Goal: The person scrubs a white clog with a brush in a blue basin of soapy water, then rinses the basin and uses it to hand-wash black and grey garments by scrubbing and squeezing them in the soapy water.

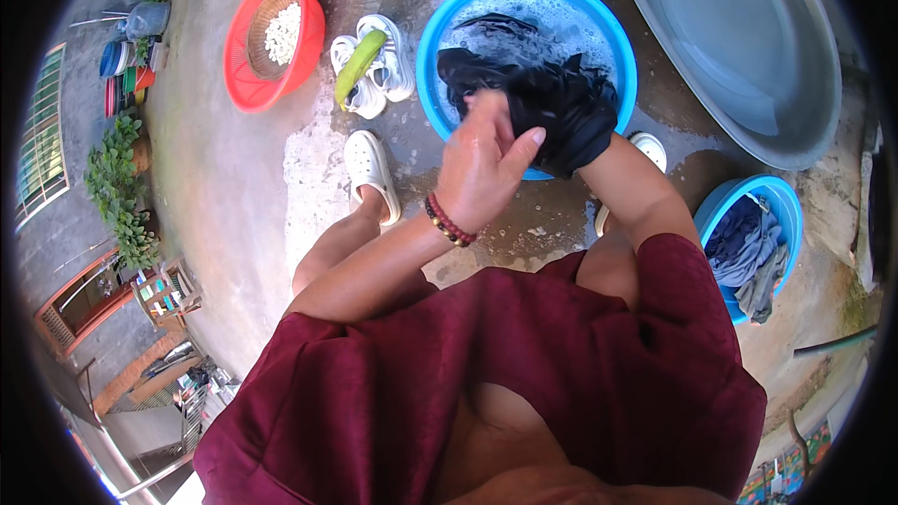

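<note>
A soaked black garment (554,98) hangs over the near rim of a blue plastic basin (429,63), partly in its soapy water (561,21). My left hand (484,154) is at the garment's left side, thumb apart and fingers bent against the cloth. The fingertips are blurred, so their hold is unclear. A dark red bead bracelet (450,221) circles that wrist. My right forearm (631,179) goes into the bunched black cloth, which hides my right hand.
To the right stand a large grey tub (729,49) and a blue bucket (708,203) of clothes. At the left, a green loofah-like gourd (359,69) lies on white sneakers (396,70). Beyond is a red plastic basket (312,21) holding a wicker basket (258,31) of white pieces.
</note>
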`<state>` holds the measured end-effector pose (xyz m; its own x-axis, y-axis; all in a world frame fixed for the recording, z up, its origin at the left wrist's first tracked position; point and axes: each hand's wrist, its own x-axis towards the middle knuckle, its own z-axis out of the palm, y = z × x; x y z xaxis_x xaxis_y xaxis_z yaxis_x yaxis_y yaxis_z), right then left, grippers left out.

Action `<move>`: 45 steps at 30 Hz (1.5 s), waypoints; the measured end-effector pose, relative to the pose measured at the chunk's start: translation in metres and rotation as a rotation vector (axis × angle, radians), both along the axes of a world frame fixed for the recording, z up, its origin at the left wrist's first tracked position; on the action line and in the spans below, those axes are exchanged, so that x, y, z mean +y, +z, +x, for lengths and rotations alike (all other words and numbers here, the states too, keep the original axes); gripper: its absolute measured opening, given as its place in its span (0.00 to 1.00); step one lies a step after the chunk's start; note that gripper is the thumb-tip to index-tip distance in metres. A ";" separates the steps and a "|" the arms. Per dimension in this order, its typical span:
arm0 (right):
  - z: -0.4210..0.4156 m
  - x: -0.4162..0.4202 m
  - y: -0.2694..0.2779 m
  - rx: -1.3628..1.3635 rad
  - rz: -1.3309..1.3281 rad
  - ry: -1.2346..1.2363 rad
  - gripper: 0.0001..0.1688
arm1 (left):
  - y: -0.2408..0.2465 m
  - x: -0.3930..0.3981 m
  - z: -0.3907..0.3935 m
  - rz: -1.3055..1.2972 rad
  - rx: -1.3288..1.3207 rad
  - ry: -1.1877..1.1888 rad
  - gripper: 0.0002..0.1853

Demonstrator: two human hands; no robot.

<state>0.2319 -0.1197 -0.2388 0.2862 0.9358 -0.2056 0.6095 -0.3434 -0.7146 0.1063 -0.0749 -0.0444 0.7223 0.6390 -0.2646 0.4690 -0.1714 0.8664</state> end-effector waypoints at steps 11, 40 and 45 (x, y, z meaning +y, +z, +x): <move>-0.011 0.006 -0.003 -0.242 -0.313 0.265 0.17 | -0.061 -0.014 0.019 0.587 0.036 -0.504 0.19; 0.079 -0.055 0.194 -0.443 -0.221 0.328 0.10 | -0.246 0.113 0.038 0.178 0.646 -0.455 0.24; 0.090 -0.045 0.169 -0.483 0.093 0.194 0.17 | -0.204 0.129 0.022 -0.003 0.272 -0.185 0.17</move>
